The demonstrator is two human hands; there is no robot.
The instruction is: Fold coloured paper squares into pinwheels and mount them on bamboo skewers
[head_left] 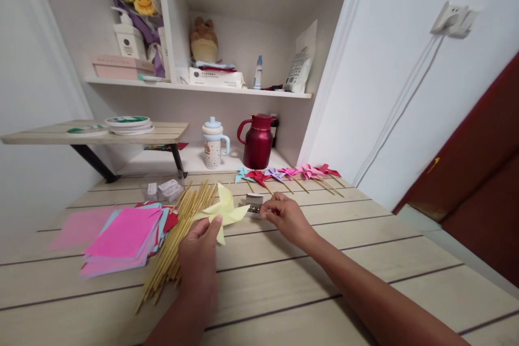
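two bare forearms, no sleeves, no rings

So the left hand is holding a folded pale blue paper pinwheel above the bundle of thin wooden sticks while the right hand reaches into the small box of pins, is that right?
Not quite: in the head view the folded paper pinwheel in the left hand is pale yellow, not pale blue. It is above the bundle of thin wooden sticks, and the right hand is at the small box of pins.

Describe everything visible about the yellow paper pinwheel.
The yellow paper pinwheel is pale yellow folded paper with pointed blades spreading outward. It has no stick attached. The left hand pinches its lower edge and holds it just above the wooden table, beside the bundle of wooden sticks and left of the small pin box.
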